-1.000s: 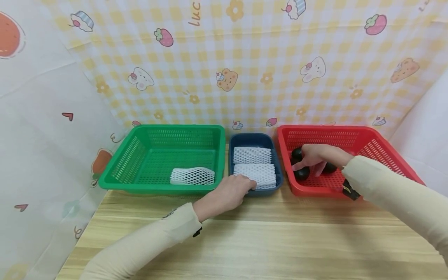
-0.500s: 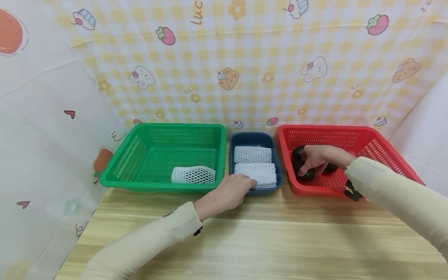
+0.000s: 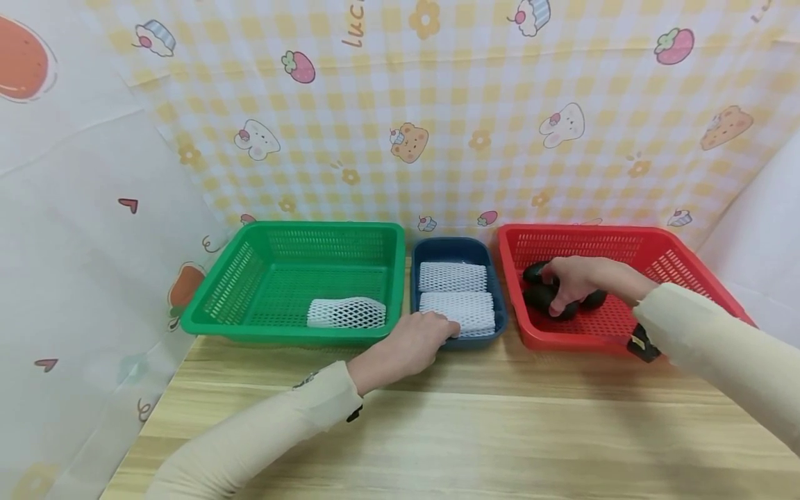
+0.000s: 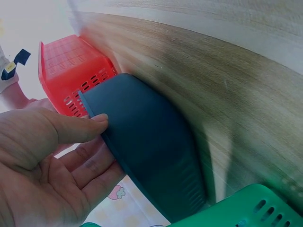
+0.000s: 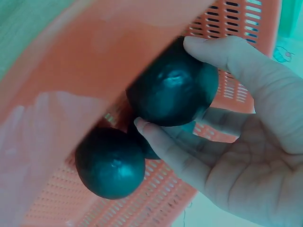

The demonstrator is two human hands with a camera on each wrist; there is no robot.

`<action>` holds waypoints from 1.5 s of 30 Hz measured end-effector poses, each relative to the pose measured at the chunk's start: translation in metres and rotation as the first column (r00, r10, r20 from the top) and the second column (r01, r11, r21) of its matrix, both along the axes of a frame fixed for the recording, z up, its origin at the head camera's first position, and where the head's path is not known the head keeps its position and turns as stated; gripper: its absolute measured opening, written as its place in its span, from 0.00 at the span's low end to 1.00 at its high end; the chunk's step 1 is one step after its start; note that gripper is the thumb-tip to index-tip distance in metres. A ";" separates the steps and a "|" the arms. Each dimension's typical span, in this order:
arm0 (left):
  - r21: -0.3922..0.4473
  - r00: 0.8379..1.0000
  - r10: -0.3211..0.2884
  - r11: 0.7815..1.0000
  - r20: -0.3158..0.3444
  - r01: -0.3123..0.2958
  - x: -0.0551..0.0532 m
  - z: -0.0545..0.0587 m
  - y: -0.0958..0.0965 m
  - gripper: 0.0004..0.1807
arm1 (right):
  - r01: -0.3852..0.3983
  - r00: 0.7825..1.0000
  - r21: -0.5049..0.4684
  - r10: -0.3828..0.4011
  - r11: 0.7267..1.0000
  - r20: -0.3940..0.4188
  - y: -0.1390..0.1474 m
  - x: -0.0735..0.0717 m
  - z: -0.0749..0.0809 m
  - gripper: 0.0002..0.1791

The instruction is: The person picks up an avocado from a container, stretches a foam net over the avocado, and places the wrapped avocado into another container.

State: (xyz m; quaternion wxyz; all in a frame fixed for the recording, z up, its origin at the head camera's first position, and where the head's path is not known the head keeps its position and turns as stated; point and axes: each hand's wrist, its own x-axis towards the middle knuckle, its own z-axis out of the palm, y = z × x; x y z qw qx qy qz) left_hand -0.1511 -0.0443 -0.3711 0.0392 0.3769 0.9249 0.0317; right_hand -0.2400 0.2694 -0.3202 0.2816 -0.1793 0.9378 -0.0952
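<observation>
At the near edge of a dark blue bin (image 3: pixel 497 292), my left hand (image 3: pixel 409 345) grips the rim. In the left wrist view the thumb presses the bin's outer wall (image 4: pixel 147 137), with the fingers on the other side of the rim. Folded white foam net sleeves (image 3: pixel 459 311) lie inside this bin. My right hand (image 3: pixel 575 281) reaches into the red basket (image 3: pixel 656 239) and holds a dark, smooth avocado (image 5: pixel 175 85) between thumb and fingers. Another avocado (image 5: pixel 111 163) lies close beneath it, and a further one (image 3: pixel 592 300) sits right of the hand.
A green basket (image 3: pixel 294 338) on the left contains one white foam net sleeve (image 3: pixel 346 313). The blue bin stands between the green and red baskets on a wooden table (image 3: pixel 437 430). A checked cloth (image 3: pixel 350 139) hangs behind them.
My right hand has closed its fingers on an avocado and shifted slightly right inside the red basket, the avocado moving along. My left hand stays on the blue bin's rim.
</observation>
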 end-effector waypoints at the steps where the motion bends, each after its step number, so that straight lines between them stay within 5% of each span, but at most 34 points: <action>1: 0.000 1.000 0.000 1.000 0.000 0.000 0.000 0.000 0.000 0.13 | -0.017 1.000 0.004 0.017 1.000 -0.022 0.002 0.001 0.001 0.40; 9: -0.005 1.000 0.002 1.000 -0.012 -0.002 0.001 0.000 0.000 0.14 | -0.084 0.987 -0.034 0.078 0.996 -0.140 0.015 0.011 0.010 0.38; 17: -0.010 1.000 0.000 1.000 -0.014 0.000 0.000 -0.001 0.000 0.15 | -0.070 0.981 -0.092 0.052 0.993 -0.185 0.021 0.021 0.025 0.34; 31: -0.019 1.000 -0.001 1.000 -0.017 0.001 -0.001 -0.003 0.000 0.16 | -0.141 0.939 -0.261 0.045 0.955 -0.341 0.004 0.051 0.033 0.32; 45: -0.011 1.000 -0.001 1.000 -0.029 0.001 -0.001 -0.005 -0.001 0.16 | -0.233 0.909 -0.315 0.090 0.920 -0.408 -0.022 0.073 0.033 0.34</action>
